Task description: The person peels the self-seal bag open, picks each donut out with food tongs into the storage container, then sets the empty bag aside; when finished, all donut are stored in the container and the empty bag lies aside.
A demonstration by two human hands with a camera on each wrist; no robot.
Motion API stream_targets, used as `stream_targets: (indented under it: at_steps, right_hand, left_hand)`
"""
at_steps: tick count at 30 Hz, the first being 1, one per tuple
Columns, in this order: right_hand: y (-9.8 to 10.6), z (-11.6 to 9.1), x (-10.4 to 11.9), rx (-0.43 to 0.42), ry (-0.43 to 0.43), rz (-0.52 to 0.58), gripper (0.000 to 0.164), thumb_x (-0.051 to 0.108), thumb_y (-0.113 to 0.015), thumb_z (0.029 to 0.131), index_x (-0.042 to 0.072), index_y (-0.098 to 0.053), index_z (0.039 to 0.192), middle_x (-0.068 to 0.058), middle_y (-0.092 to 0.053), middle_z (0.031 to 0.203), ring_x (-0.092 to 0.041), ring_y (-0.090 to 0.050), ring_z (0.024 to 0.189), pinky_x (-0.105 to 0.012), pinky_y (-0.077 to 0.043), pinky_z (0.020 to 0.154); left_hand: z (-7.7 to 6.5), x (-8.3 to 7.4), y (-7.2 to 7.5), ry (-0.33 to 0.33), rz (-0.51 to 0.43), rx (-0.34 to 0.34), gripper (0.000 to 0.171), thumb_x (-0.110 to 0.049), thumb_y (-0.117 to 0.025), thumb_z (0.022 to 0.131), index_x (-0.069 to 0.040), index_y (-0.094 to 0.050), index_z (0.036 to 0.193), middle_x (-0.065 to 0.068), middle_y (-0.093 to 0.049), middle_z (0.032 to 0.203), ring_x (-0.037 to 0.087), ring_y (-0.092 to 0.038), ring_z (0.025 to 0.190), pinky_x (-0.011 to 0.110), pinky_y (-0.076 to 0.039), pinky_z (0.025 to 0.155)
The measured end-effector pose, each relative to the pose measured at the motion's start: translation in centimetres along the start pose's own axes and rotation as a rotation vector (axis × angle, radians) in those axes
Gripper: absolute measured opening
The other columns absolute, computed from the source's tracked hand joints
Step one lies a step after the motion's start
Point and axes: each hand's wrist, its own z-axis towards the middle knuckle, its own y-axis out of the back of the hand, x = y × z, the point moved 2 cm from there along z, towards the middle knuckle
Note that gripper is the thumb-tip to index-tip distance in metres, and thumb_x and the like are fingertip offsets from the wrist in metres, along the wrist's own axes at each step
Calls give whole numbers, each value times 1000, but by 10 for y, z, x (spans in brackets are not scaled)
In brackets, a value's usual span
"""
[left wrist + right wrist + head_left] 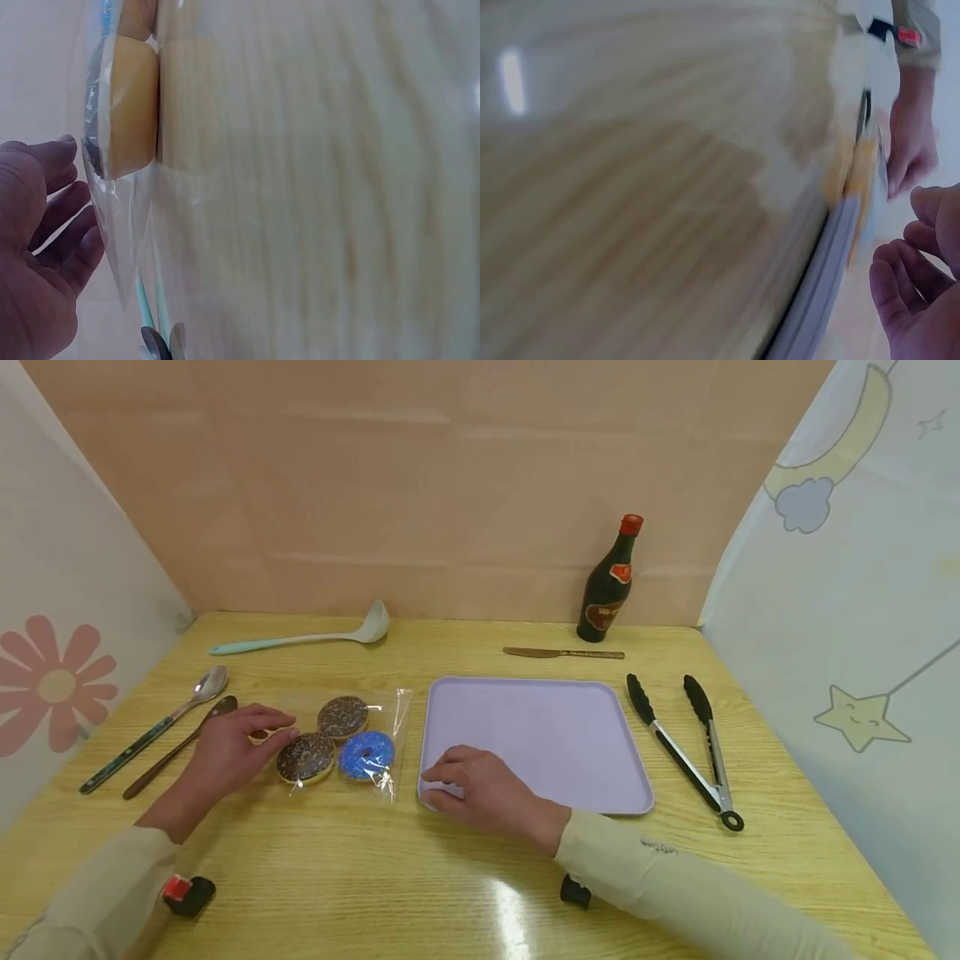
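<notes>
Here's my left hand (240,747), fingers loosely bent with a gap to the thumb, right at the left side of the clear bag (402,727); whether skin meets film, I can't tell. The bag lies on the bench (337,860), just left of the lilac tray (532,735), three doughnuts (306,758) inside. My right hand (480,789) is over the tray's near left corner, fingers relaxed, pinching nothing. Danger, as I read it: slick film could slip a light pinch, doughnuts could bunch and unbalance a lift, or low knuckles might knock the tray askew.
</notes>
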Motion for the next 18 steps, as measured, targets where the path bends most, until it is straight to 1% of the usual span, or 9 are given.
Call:
stream_targets:
  at_steps: [2,4,6,8,10,12,15,18]
  right_hand:
    - [-9,9,7,39,8,-5,18,19,-69,89,5,-73,100,0,-65,89,-8,-57,77,-19,-45,72]
    - [-16,16,13,82,-5,-3,18,21,-69,89,7,-73,100,2,-64,87,-6,-55,73,-17,-43,69]
    - [-23,23,17,124,-22,-17,19,23,-69,89,9,-73,101,3,-64,87,-6,-54,74,-16,-42,69]
    - [-28,28,19,151,-39,-36,18,24,-69,89,10,-73,100,4,-65,88,-5,-53,76,-15,-41,70]
    - [-31,31,21,162,-54,-55,16,25,-70,88,12,-73,97,6,-65,88,-5,-53,76,-15,-41,70]
    - [-34,33,22,165,-66,-78,14,26,-71,88,14,-73,94,8,-64,85,-3,-52,75,-15,-40,70]
    - [-35,35,22,164,-81,-86,12,26,-72,87,15,-74,91,9,-64,83,-2,-51,74,-14,-40,68]
    - [-37,35,22,162,-89,-80,9,23,-71,87,15,-75,88,9,-64,81,-1,-49,71,-13,-38,66]
  left_hand:
    - [1,2,-2,4,-5,8,15,-4,-77,77,0,-75,91,5,-66,85,20,-62,67,30,-50,57]
    - [2,2,-2,13,-16,15,14,-4,-78,77,0,-75,91,3,-65,81,16,-59,63,25,-47,53]
    - [1,3,-3,20,-27,21,14,-3,-78,77,1,-75,90,2,-64,79,11,-56,59,22,-42,49]
    - [1,3,-3,22,-33,28,12,-3,-77,77,0,-75,89,0,-64,77,7,-52,56,22,-38,47]
    - [0,3,-3,30,-47,38,10,-2,-77,78,0,-75,88,0,-63,75,5,-49,55,23,-36,45]
    - [0,3,-4,32,-56,43,8,-1,-76,78,0,-76,86,-1,-63,75,4,-49,55,23,-36,45]
    - [-1,4,-4,44,-73,51,7,-1,-75,79,-1,-76,86,-2,-63,74,5,-48,55,24,-37,45]
    - [-1,4,-4,66,-90,59,6,-2,-75,80,-2,-76,86,-2,-62,74,6,-52,58,21,-41,48]
